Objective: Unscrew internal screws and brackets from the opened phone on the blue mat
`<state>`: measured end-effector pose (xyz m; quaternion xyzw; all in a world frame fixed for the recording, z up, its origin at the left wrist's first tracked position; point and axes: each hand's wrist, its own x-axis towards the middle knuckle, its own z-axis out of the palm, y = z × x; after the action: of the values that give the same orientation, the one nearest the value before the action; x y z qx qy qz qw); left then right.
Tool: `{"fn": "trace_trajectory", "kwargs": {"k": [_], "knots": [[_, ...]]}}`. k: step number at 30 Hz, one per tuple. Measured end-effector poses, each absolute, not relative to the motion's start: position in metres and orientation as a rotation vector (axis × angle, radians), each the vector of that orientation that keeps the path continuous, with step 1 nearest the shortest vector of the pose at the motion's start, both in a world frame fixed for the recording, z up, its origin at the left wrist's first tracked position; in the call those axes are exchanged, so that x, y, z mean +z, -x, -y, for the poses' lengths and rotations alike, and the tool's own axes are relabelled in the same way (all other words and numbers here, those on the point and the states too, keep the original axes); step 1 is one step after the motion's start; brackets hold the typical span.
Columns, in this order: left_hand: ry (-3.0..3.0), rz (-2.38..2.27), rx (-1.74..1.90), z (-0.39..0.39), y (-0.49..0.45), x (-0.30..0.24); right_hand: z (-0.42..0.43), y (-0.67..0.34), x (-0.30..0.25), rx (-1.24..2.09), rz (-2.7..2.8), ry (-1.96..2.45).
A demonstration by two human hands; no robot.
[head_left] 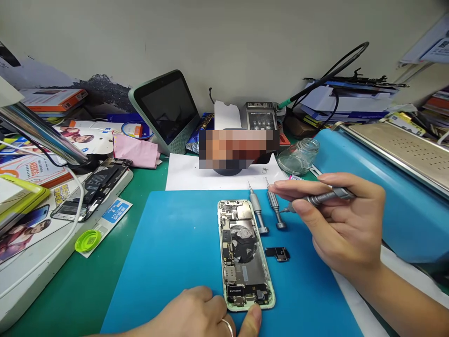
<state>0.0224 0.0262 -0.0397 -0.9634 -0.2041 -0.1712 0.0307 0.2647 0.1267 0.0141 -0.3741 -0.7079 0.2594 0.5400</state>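
Note:
An opened smartphone (248, 276) with a pale green frame lies upright on the blue mat, its circuit boards and inner metal bare. My left hand (199, 311) is at its bottom end, fingers curled by the lower left corner and the thumb against the bottom edge. In my right hand (347, 224) is a grey precision screwdriver (321, 199), held closed between thumb and fingers, tip pointing left above the mat. Two similar screwdrivers, one (257, 208) near the phone's upper right and another (276, 208) beside it, lie on the mat. A small dark metal plate (278, 253) lies right of the phone.
A glass jar (300, 157) and a blurred-out object (235, 150) stand behind the mat. At left are another opened phone (94, 189), a green cap (87, 240) and a lamp stand (52, 133). A tablet-like display (166, 110) stands behind; a blue machine (372, 196) borders the right.

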Motion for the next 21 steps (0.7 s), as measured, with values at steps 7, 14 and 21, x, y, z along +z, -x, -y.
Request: {"fn": "trace_trajectory", "kwargs": {"k": [7, 14, 21], "knots": [[2.95, 0.613, -0.554, -0.025, -0.023, -0.036, -0.129, -0.267, 0.007, 0.614, 1.718, 0.847], [2.947, 0.643, -0.628, -0.025, -0.024, -0.033, -0.134, -0.267, 0.004, 0.649, 1.69, 0.765], [2.945, 0.714, -0.732, -0.02, -0.029, -0.032, -0.139, -0.27, -0.001, 0.782, 1.741, 0.743]]}}
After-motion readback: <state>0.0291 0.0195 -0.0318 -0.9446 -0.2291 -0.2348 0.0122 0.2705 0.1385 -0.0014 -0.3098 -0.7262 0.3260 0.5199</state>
